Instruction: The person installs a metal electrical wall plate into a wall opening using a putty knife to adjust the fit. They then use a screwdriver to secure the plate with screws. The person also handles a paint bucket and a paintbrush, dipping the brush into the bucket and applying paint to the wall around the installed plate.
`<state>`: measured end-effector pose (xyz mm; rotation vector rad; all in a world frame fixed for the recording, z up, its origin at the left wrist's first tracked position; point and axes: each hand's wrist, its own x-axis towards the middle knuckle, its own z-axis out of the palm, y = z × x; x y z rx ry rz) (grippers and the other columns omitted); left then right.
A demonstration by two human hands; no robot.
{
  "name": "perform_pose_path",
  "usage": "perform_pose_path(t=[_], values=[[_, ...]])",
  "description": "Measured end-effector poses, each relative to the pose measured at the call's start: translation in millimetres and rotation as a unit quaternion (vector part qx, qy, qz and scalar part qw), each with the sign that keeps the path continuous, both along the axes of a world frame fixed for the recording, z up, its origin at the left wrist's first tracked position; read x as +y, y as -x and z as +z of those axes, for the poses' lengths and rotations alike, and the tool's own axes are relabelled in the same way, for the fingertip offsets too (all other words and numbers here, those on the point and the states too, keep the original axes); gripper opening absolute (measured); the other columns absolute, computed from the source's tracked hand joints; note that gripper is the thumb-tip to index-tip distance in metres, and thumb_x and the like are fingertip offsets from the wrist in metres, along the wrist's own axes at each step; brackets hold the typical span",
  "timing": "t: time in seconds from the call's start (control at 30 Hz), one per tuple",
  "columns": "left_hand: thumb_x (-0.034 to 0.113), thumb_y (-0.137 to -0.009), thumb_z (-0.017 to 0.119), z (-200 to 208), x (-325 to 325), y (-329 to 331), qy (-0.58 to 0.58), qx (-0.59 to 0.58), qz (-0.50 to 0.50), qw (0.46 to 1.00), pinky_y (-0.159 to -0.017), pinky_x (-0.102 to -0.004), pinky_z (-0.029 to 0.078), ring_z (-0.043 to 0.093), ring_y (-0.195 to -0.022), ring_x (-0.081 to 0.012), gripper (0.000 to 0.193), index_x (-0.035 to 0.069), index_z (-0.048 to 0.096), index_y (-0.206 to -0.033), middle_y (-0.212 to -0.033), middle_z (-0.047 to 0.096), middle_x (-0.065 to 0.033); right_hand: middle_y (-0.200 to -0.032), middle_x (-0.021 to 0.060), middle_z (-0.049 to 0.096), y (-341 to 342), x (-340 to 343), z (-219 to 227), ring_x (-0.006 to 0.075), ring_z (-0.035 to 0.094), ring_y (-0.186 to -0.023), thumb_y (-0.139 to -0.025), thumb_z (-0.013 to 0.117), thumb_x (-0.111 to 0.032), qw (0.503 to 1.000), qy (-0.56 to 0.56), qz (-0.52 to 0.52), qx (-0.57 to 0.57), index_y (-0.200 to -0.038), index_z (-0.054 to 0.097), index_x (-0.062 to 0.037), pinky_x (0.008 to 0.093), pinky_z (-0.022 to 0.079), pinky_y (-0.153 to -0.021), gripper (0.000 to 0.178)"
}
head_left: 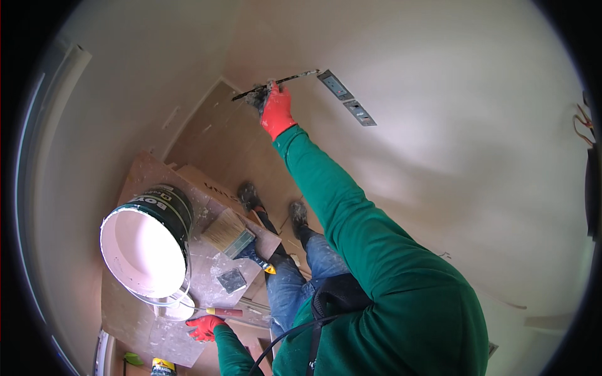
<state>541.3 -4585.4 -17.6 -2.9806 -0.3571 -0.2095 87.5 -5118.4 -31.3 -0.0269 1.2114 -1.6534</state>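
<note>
My right hand [277, 109], in a red glove with a grey-black smeared palm, is raised toward the wall. Its fingers close around a thin paintbrush [295, 78] with a dark, paint-spotted handle. The whitish tip reaches the upper edge of a grey double socket plate [335, 85]. Low on the left, my left hand [204, 328], also red-gloved, rests at the board's edge, fingers apart and holding nothing. Just above it lies a red-brown handled tool [224, 311], its far end at a small white tub [175, 309]. A large dark bucket [172, 207] with white paint stands behind.
A paint-spattered board [135, 313] carries the bucket, a wide brush [231, 237] with a blue handle and a grey sanding block [232, 281]. A cardboard box [210, 185] sits behind. A second socket plate [360, 113] adjoins the first. Below is a small yellow-labelled tin [163, 367].
</note>
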Motion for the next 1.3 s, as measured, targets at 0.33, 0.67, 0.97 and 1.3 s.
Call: perform_pose_path(t=[0.33, 0.67, 0.97, 1.3], values=[[0.075, -0.090, 0.031, 2, 0, 1, 0.003, -0.002, -0.003, 1.000, -0.111, -0.0563, 0.025, 0.033, -0.140, -0.0422, 0.083, 0.018, 0.035, -0.150, -0.154, 0.032, -0.0179, -0.107, 0.0095, 0.064, 10, 4, -27, 0.0219, 0.064, -0.084, -0.100, 0.052, -0.031, 0.998, -0.041, 0.037, 0.012, -0.132, 0.046, -0.0060, 0.0334, 0.053, -0.081, 0.041], [0.076, -0.089, 0.032, -10, 10, -7, -0.001, -0.019, 0.000, 1.000, -0.112, -0.0574, 0.024, 0.032, -0.140, -0.0420, 0.084, 0.020, 0.034, -0.150, -0.154, 0.033, -0.0170, -0.129, 0.0145, 0.056, 7, 2, -27, 0.0217, 0.056, -0.110, -0.100, 0.052, -0.030, 0.998, -0.034, 0.023, 0.039, -0.138, 0.041, -0.0006, 0.0327, 0.045, -0.095, 0.049], [0.077, -0.088, 0.032, -5, 5, -4, -0.003, -0.012, 0.002, 1.000, -0.112, -0.0571, 0.023, 0.032, -0.140, -0.0420, 0.084, 0.020, 0.035, -0.150, -0.154, 0.034, -0.0167, -0.141, 0.0200, 0.046, 8, 10, -3, 0.0240, 0.049, -0.124, -0.100, 0.053, -0.028, 0.997, 0.047, 0.001, 0.068, -0.145, 0.031, 0.0008, 0.0330, 0.039, -0.105, 0.058], [0.076, -0.089, 0.031, 6, -4, 3, 0.011, 0.006, -0.003, 1.000, -0.112, -0.0574, 0.023, 0.031, -0.141, -0.0424, 0.084, 0.019, 0.034, -0.151, -0.155, 0.032, -0.0176, -0.105, 0.0164, 0.063, 20, 24, -71, 0.0275, 0.065, -0.088, -0.099, 0.054, -0.024, 0.969, -0.100, 0.030, 0.225, -0.138, 0.038, -0.0017, 0.0393, 0.056, -0.080, 0.048]])
